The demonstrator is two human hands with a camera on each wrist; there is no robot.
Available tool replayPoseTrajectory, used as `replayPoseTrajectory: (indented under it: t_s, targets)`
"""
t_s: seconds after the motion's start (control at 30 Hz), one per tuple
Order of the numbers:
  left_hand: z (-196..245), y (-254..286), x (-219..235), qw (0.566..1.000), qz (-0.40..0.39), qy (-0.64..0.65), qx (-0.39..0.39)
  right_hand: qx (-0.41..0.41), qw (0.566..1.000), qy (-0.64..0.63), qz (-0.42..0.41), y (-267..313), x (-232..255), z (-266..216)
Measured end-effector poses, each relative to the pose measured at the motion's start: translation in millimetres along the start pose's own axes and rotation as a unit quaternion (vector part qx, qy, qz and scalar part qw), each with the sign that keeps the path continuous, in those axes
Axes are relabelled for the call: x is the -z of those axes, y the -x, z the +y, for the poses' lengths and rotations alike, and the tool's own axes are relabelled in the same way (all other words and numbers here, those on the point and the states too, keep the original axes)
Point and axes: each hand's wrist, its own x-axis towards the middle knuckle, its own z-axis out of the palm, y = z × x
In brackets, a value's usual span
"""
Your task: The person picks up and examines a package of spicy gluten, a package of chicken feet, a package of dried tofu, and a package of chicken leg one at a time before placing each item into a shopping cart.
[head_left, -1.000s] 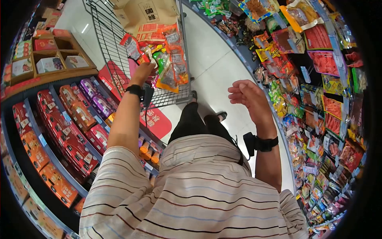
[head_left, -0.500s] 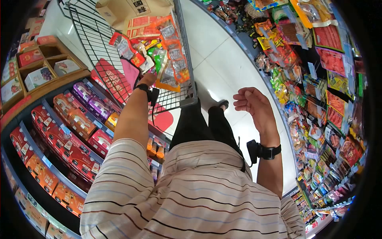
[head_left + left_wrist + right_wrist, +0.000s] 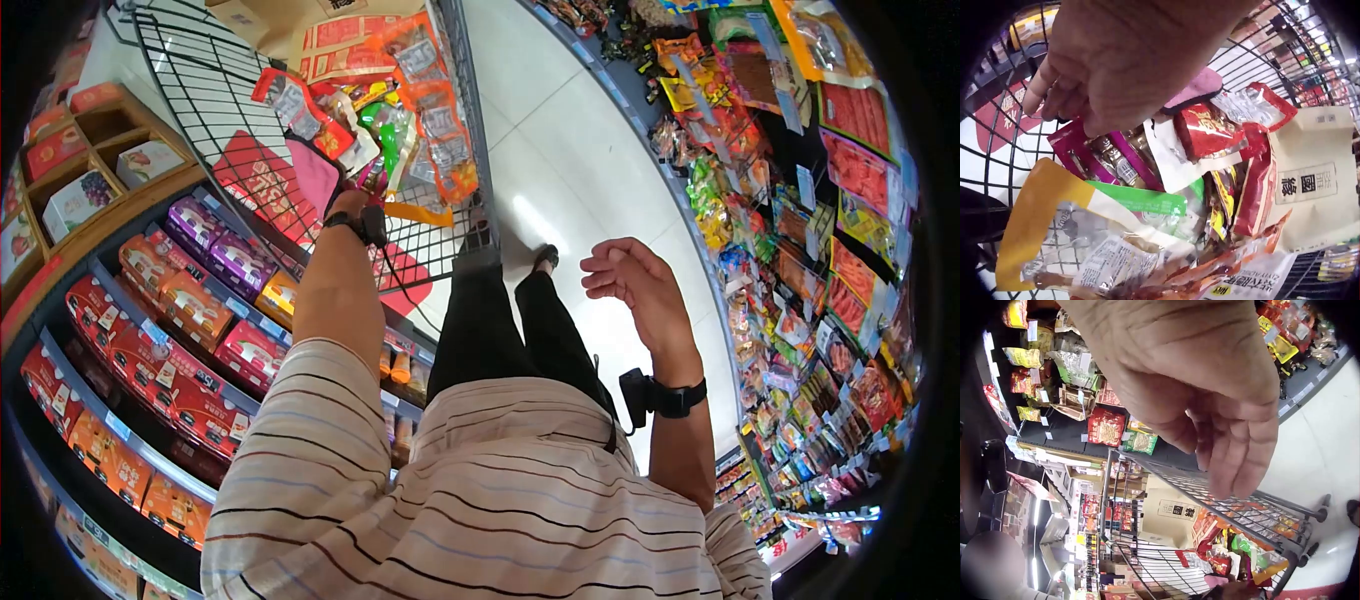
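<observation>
The left hand point(image 3: 1122, 62) is at the purple packet point(image 3: 1079, 153), toward the shopping cart's point(image 3: 478, 150) near edge; its grip cannot be told. The right hand point(image 3: 642, 292), fingers loose, holds nothing. Tugging could drag the crowding green packet point(image 3: 1147, 203).

The left hand point(image 3: 1113, 65) hangs over a wire cart point(image 3: 999, 74), fingers pointing down just above a purple pack point(image 3: 1082, 150); whether they touch is unclear. A red pack point(image 3: 1207, 132) lies over a white pack point(image 3: 1169, 164), near a pink item point(image 3: 1197, 87). A green pack point(image 3: 1147, 203) sits behind a yellow-edged clear pack point(image 3: 1107, 250). At right stands a paper bag point(image 3: 1325, 153) with dark lettering.
</observation>
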Motion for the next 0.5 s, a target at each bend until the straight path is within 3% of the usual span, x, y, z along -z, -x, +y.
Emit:
replayPoseTrajectory:
  t_s: [0.07, 0.17, 0.33, 0.47, 0.5]
  targets:
    - [-34.1, -51.4, -17.1, 0.99, 0.03, 0.129, 0.048, -0.006, 1.0, 0.003, 0.004, -2.3, 0.9, 3.5]
    - [-29.2, -48.7, -20.9, 0.964, 0.052, 0.254, 0.062, -0.012, 1.0, -0.001, 0.002, -5.0, 3.5, 10.9]
    - [-19.9, -45.9, -31.0, 0.88, 0.141, 0.454, 0.0, -0.022, 1.0, 0.008, 0.0, -4.8, 5.4, 12.4]
    - [-18.8, -46.5, -31.1, 0.749, 0.07, 0.65, 0.108, -0.026, 1.0, 0.007, 0.0, -5.6, 8.0, 16.0]
    - [-25.1, -55.1, -28.6, 0.779, 0.037, 0.62, 0.092, -0.025, 1.0, 0.005, 0.001, -7.0, 9.3, 16.8]
